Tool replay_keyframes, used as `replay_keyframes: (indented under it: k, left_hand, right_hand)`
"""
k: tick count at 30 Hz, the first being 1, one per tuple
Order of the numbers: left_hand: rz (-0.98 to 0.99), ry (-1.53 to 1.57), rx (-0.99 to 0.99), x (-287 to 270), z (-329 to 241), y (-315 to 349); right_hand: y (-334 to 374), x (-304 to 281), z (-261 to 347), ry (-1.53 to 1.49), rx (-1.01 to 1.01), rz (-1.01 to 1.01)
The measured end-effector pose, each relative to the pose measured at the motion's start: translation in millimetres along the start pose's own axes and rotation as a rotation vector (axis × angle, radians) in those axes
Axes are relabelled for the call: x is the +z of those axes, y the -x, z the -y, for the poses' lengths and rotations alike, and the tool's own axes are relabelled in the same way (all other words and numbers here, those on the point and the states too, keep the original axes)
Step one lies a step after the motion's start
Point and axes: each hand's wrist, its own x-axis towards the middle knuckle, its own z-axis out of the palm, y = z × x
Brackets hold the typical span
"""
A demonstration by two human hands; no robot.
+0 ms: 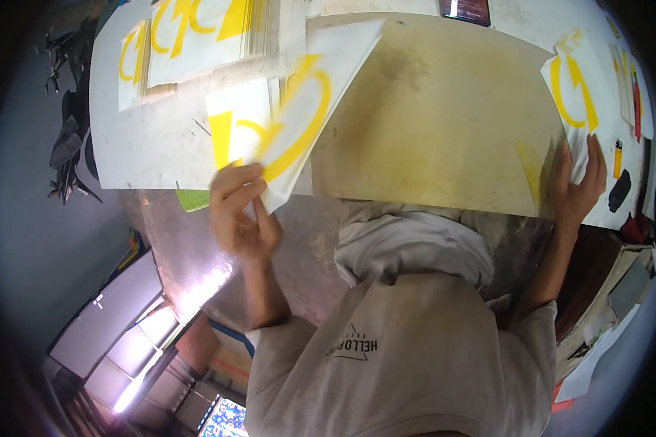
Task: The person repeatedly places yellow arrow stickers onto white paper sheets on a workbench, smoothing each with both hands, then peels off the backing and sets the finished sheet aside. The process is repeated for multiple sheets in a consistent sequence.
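My left hand (242, 211) pinches the lower corner of a white paper sheet (335, 69) with yellow print. That sheet is raised, tilted and slightly blurred. Beneath and left of it, another white sheet with yellow shapes (222, 135) lies on the white table. At the right, my right hand (582, 182) lies with fingers apart over the near end of white printed paper (572, 91); whether that is one sheet or several, I cannot tell. Between my hands lies a large yellow-stained board (444, 124), with a yellow triangular patch (528, 171) near its right corner.
Thick piles of printed sheets (204, 47) stand at the far left, a narrower pile (133, 69) beside them. A phone (466, 10) lies at the far edge. Rightward are a red pen (637, 109), a yellow lighter (617, 159) and a black object (619, 191).
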Motion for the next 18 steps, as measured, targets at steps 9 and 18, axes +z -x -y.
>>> replay_keyframes:
  k: [9,18]
  left_hand:
    - [0.286,-0.530,-0.108,-37.0,29.0,36.4]
    - [0.389,-0.622,-0.280,17.5,22.7,15.8]
  right_hand:
    - [-18.8,18.4,-44.9,0.114,-0.107,0.214]
    - [-23.7,16.4,-26.3,-0.031,-0.005,0.162]
